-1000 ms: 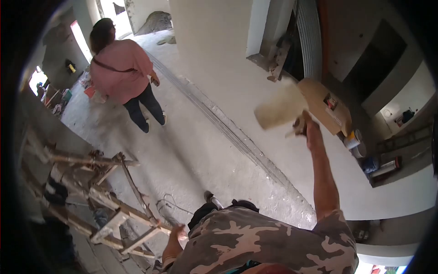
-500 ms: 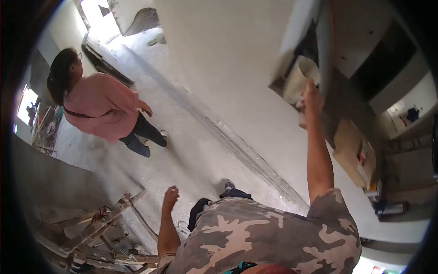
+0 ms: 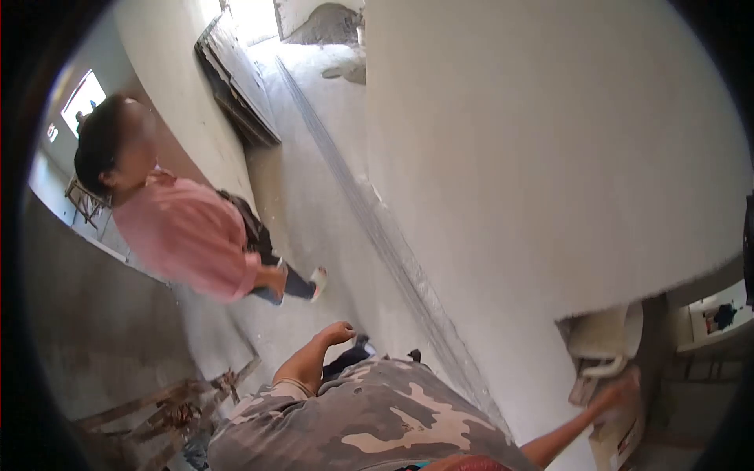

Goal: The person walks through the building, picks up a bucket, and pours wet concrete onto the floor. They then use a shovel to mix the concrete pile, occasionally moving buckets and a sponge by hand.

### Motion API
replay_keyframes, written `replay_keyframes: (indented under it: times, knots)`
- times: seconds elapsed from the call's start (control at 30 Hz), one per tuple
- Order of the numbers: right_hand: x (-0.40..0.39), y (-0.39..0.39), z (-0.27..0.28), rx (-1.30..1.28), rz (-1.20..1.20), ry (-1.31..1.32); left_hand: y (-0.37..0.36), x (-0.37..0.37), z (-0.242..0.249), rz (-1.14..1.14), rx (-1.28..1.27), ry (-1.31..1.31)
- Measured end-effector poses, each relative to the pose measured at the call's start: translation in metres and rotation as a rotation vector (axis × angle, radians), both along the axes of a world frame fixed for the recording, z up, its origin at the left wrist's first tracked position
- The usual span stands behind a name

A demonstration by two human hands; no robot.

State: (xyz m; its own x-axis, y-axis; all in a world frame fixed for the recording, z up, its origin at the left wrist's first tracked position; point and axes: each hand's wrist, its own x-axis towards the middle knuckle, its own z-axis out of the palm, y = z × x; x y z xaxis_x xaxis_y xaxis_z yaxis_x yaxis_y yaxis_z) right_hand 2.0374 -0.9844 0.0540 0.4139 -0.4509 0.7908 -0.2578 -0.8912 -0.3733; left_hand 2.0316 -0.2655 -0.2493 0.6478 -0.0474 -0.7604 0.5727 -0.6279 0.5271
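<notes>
On a ledge at the opening in the wall, at the lower right, stands a cream jug [image 3: 601, 334] with a pale looped handle. My right hand [image 3: 624, 388] is just below the handle, which shows in full. A gap seems to separate the two, but motion smears the fingers, so their pose cannot be told. Near my waist, my left hand [image 3: 338, 334] is in front of my camouflage shirt. Its fingers are loosely curled together, and nothing shows in them.
A person in a pink top [image 3: 184, 235] stands at the left. Panels [image 3: 236, 78] lean on the wall behind. Wooden framing [image 3: 149, 416] lies at the lower left. A rough groove [image 3: 393, 259] crosses the concrete floor. A pale wall [image 3: 542, 165] fills the right side.
My right hand has moved down and right with the jug and now appears apart from it. The left hand has swung right. The person in pink has turned, and my view has shifted.
</notes>
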Motion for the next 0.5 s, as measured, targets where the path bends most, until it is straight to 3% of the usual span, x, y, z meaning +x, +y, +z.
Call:
replay_keyframes:
  times: [0.07, 0.1, 0.13, 0.17, 0.2, 0.23, 0.33, 0.4, 0.43, 0.5]
  knots:
    - [-0.008, 0.056, 0.061, -0.416, -0.293, -0.068, 0.021, 0.085, 0.007, 0.026, -0.015, -0.097]
    - [-0.012, 0.087, 0.093, -0.596, -0.477, -0.131, 0.028, 0.129, 0.025, 0.037, -0.061, -0.322]
    - [0.0, 0.145, 0.12, -0.558, -0.346, -0.295, 0.031, 0.177, 0.052, 0.036, -0.103, -0.542]
    - [0.016, 0.183, 0.131, -0.547, -0.357, -0.293, 0.035, 0.236, 0.074, 0.088, -0.275, -0.514]
    - [0.034, 0.215, 0.136, -0.356, -0.013, -0.199, 0.03, 0.283, 0.131, 0.045, -0.346, -0.705]
    - [0.07, 0.252, 0.131, -0.241, 0.12, -0.246, 0.024, 0.32, 0.202, 0.059, -0.409, -0.781]
    - [0.218, 0.382, 0.073, 0.118, 0.687, -0.242, 0.025, 0.394, 0.341, 0.049, -0.552, -1.428]
    - [0.313, 0.455, 0.03, 0.377, 1.056, 0.078, 0.046, 0.41, 0.402, 0.088, -0.745, -1.703]
    - [0.352, 0.51, 0.04, 0.515, 1.044, 0.394, 0.069, 0.421, 0.429, -0.013, -0.684, -1.859]
    - [0.448, 0.611, 0.049, 0.413, 1.232, 0.78, 0.13, 0.453, 0.469, -0.126, -0.627, -2.083]
